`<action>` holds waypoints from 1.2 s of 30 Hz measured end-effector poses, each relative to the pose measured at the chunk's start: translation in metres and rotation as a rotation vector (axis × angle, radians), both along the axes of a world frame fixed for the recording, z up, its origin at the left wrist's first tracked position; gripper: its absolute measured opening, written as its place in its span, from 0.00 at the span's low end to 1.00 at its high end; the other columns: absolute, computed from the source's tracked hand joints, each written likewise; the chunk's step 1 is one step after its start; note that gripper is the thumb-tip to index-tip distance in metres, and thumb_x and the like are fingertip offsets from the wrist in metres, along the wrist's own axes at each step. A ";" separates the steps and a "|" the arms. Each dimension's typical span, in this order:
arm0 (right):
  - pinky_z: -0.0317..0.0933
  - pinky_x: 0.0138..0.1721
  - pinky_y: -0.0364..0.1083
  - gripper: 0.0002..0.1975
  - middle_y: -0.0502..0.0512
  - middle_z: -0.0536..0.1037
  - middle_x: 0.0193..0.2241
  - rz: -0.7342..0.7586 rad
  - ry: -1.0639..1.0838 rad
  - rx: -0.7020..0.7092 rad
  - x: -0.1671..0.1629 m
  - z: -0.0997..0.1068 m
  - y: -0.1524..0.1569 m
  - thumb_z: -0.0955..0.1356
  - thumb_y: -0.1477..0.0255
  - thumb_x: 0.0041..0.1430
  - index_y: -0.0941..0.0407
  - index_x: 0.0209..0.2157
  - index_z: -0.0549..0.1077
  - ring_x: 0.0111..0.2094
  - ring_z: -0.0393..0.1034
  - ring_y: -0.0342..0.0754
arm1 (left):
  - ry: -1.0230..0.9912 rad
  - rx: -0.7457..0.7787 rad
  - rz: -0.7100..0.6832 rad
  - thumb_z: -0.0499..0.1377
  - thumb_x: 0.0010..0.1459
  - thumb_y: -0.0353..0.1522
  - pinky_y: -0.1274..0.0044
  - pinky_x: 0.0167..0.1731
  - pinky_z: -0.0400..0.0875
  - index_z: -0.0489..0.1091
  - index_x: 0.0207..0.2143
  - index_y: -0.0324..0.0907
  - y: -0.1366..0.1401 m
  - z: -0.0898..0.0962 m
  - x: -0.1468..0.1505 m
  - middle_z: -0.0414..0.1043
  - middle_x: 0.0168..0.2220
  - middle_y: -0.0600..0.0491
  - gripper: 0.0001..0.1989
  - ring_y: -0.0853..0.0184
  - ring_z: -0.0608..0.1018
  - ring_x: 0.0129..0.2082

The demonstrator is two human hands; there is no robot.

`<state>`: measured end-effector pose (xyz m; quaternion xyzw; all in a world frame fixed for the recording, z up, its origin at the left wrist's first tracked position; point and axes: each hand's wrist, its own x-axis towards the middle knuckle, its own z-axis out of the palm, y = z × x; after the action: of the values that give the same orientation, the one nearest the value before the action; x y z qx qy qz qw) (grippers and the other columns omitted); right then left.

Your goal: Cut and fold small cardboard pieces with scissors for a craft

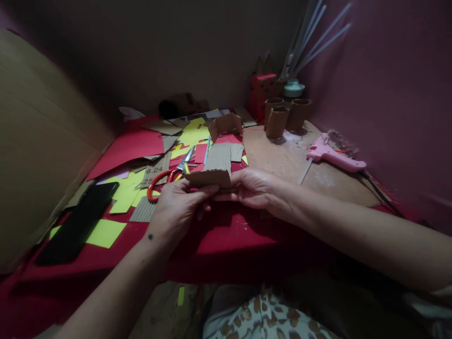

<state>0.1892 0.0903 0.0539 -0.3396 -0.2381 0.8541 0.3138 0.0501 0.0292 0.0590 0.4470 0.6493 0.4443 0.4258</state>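
Note:
Between my two hands is a folded piece of cardboard (207, 179), held above the front of the red-covered table (243, 235). My left hand (176, 205) pinches its left end, thumb along the near face. At the right end, the fingers of my right hand (252, 186) close on it from behind and below. Just beyond my left hand lie red-handled scissors (173, 174), blades pointing away. A ribbed strip of corrugated cardboard (218, 156) shows directly behind the held piece; whether the two are joined I cannot tell.
A pink glue gun (330, 154) rests on a brown board (268, 150) at right, its cord trailing off. Cardboard tubes (277, 122) stand behind it, near a red box (262, 94). A black phone (77, 223) and yellow paper (106, 233) lie at left. Walls enclose the table.

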 end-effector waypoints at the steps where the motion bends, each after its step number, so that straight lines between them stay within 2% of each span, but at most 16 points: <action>1: 0.71 0.45 0.50 0.20 0.57 0.79 0.29 -0.002 -0.005 -0.001 -0.001 0.000 0.001 0.59 0.94 0.49 0.64 0.39 0.73 0.35 0.76 0.48 | 0.019 0.002 0.004 0.67 0.47 0.36 0.85 0.11 0.59 0.74 0.33 0.39 0.001 -0.001 0.000 0.68 0.15 0.57 0.12 0.74 0.65 0.12; 6: 0.73 0.43 0.49 0.25 0.55 0.80 0.30 -0.051 -0.001 0.073 -0.004 0.000 0.003 0.60 0.96 0.45 0.62 0.40 0.73 0.35 0.76 0.48 | 0.030 0.048 0.026 0.67 0.48 0.36 0.85 0.09 0.56 0.71 0.27 0.39 0.007 -0.001 0.004 0.65 0.13 0.59 0.10 0.75 0.63 0.11; 13: 0.73 0.39 0.47 0.21 0.56 0.78 0.29 -0.026 -0.037 0.189 0.000 -0.004 0.005 0.62 0.95 0.46 0.64 0.39 0.73 0.32 0.75 0.48 | 0.039 0.021 -0.009 0.68 0.45 0.33 0.85 0.09 0.52 0.68 0.18 0.39 0.022 -0.002 0.004 0.62 0.09 0.59 0.12 0.77 0.62 0.09; 16: 0.73 0.36 0.47 0.21 0.54 0.76 0.26 0.006 -0.062 0.258 0.005 -0.006 0.011 0.63 0.92 0.48 0.63 0.43 0.71 0.27 0.75 0.47 | -0.003 0.025 -0.025 0.68 0.45 0.35 0.85 0.08 0.54 0.71 0.22 0.39 0.026 -0.009 -0.002 0.65 0.11 0.58 0.11 0.75 0.63 0.09; 20: 0.73 0.34 0.50 0.25 0.48 0.74 0.22 -0.065 -0.054 0.363 0.013 -0.010 0.016 0.63 0.88 0.51 0.58 0.51 0.65 0.23 0.74 0.46 | -0.148 0.057 -0.041 0.66 0.49 0.38 0.83 0.09 0.60 0.72 0.29 0.39 0.031 -0.018 -0.010 0.69 0.15 0.56 0.11 0.73 0.66 0.11; 22: 0.72 0.36 0.48 0.21 0.48 0.74 0.23 -0.051 -0.050 0.406 0.015 -0.013 0.015 0.65 0.87 0.50 0.57 0.46 0.68 0.26 0.75 0.45 | -0.199 0.046 -0.065 0.65 0.51 0.38 0.82 0.10 0.62 0.73 0.30 0.38 0.033 -0.020 -0.013 0.70 0.16 0.54 0.11 0.72 0.68 0.12; 25: 0.71 0.34 0.42 0.08 0.50 0.74 0.23 -0.002 -0.117 0.456 0.013 -0.018 0.013 0.69 0.83 0.50 0.58 0.29 0.68 0.25 0.74 0.42 | -0.210 0.026 -0.071 0.65 0.52 0.37 0.82 0.11 0.62 0.73 0.31 0.38 0.035 -0.021 -0.012 0.71 0.17 0.54 0.11 0.72 0.69 0.12; 27: 0.69 0.28 0.39 0.10 0.49 0.73 0.20 -0.007 -0.189 0.482 0.011 -0.021 0.013 0.71 0.79 0.51 0.57 0.24 0.66 0.22 0.72 0.41 | -0.186 0.005 -0.091 0.64 0.52 0.37 0.83 0.10 0.60 0.73 0.31 0.38 0.035 -0.020 -0.010 0.71 0.17 0.53 0.11 0.72 0.68 0.12; 30: 0.68 0.24 0.38 0.11 0.50 0.73 0.19 -0.053 -0.250 0.452 0.009 -0.023 0.017 0.69 0.79 0.54 0.57 0.22 0.65 0.20 0.71 0.41 | -0.094 0.029 -0.056 0.64 0.52 0.36 0.85 0.09 0.55 0.72 0.30 0.39 0.032 -0.014 -0.006 0.67 0.15 0.57 0.09 0.76 0.63 0.10; 33: 0.72 0.30 0.43 0.11 0.53 0.75 0.22 -0.087 -0.213 0.412 0.011 -0.022 0.020 0.68 0.80 0.55 0.56 0.23 0.65 0.22 0.74 0.43 | 0.010 0.052 -0.023 0.64 0.52 0.34 0.87 0.09 0.50 0.71 0.26 0.40 0.029 -0.008 -0.004 0.60 0.13 0.61 0.08 0.79 0.59 0.10; 36: 0.74 0.35 0.46 0.10 0.55 0.75 0.22 -0.103 -0.187 0.413 0.013 -0.019 0.022 0.68 0.80 0.56 0.57 0.24 0.66 0.23 0.74 0.44 | 0.031 0.009 -0.041 0.64 0.52 0.36 0.86 0.08 0.50 0.70 0.23 0.40 0.029 -0.005 -0.004 0.62 0.14 0.60 0.11 0.78 0.60 0.10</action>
<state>0.2020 0.1118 0.0345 -0.3577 -0.4182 0.7348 0.3965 0.0462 0.0581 0.0537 0.4691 0.6443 0.4315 0.4227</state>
